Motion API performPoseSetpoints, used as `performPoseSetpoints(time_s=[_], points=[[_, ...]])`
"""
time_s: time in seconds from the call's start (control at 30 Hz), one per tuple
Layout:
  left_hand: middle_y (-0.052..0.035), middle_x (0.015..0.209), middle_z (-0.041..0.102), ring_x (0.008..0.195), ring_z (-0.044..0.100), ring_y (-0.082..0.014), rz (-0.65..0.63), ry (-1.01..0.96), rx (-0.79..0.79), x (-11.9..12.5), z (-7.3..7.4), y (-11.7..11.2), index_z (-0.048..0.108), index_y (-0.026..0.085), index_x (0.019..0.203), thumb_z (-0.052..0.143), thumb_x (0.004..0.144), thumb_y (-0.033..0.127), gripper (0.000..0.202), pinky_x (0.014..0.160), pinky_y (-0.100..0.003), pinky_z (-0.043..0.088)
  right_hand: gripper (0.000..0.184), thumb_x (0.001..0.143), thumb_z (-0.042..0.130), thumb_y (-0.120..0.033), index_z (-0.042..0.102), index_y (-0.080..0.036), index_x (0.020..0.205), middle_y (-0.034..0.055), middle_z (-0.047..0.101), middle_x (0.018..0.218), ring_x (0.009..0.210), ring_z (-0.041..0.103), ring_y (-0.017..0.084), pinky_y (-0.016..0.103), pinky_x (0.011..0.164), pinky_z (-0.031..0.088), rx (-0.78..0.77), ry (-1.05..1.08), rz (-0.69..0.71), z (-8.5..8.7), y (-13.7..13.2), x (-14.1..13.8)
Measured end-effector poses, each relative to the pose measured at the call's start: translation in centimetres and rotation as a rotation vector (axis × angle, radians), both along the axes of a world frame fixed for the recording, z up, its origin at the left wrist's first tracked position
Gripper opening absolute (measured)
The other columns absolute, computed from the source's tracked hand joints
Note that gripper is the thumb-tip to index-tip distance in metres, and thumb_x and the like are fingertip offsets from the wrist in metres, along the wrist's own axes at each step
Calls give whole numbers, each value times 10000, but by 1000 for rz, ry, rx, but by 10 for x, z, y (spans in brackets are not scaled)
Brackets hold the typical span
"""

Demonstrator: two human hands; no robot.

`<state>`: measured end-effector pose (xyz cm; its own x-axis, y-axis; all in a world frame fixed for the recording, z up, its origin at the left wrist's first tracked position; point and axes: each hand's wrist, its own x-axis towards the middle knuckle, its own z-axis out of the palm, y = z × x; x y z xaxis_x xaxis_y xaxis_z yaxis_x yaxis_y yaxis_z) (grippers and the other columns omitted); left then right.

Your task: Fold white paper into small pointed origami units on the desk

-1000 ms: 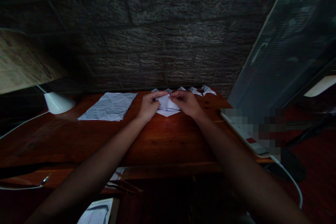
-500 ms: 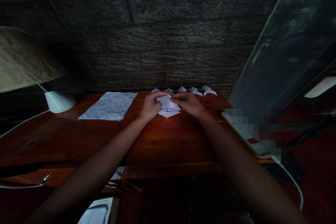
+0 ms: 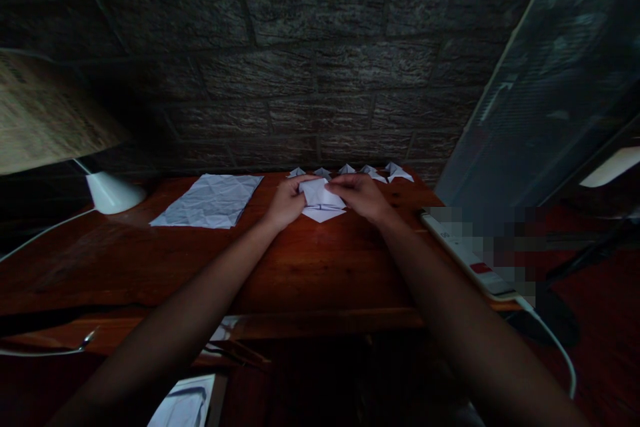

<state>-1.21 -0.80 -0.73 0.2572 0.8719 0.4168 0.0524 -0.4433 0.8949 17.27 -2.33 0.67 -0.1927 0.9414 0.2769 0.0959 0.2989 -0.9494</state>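
Observation:
Between my two hands is a small piece of folded white paper (image 3: 321, 197), with layered flaps and a point towards me. My left hand (image 3: 290, 201) grips its left side, thumb on the near face and fingers behind. On the other side my right hand (image 3: 364, 196) pinches the upper right part with thumb and fingertips. Just beyond the hands, several small folded paper shapes (image 3: 399, 172) stand in a row along the wall; the hands partly cover some of them.
Creased white paper sheets (image 3: 207, 201) lie on the wooden table (image 3: 310, 273) to the left. A lamp (image 3: 113, 193) stands at the far left. A tablet-like device (image 3: 470, 257) with a white cable rests at the right edge. The stone wall (image 3: 320, 73) rises behind.
The top of the folded paper looks flatter and more squared off, where a pointed flap showed before. Both hands stay almost in place.

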Motion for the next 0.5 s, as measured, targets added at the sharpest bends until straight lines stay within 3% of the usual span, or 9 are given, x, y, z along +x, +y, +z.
performPoseSetpoints(time_s=[0.13,0.3,0.5], points=[[-63,1045,761,913,688,-206,-52,-24,-11,-1,2,1,754,195,1016,636,727,173,313,786,-309,504,305,686,731,-425,719,-140,796,25,652,722,655,543,136,278,602,407,31,-2,-12,-1,2,2],[-91,1118,745,1018,683,-221,-85,-58,64,-6,6,4,733,181,1072,693,696,174,378,877,-348,507,283,695,713,-417,712,-144,774,10,617,659,661,544,144,271,584,395,33,-26,-32,-2,3,3],[-70,919,775,790,699,-190,1,-94,-56,-6,6,3,769,166,969,672,707,190,281,710,-304,520,280,705,714,-406,711,-139,792,2,594,646,654,529,134,265,570,377,27,-18,-30,1,0,1]])
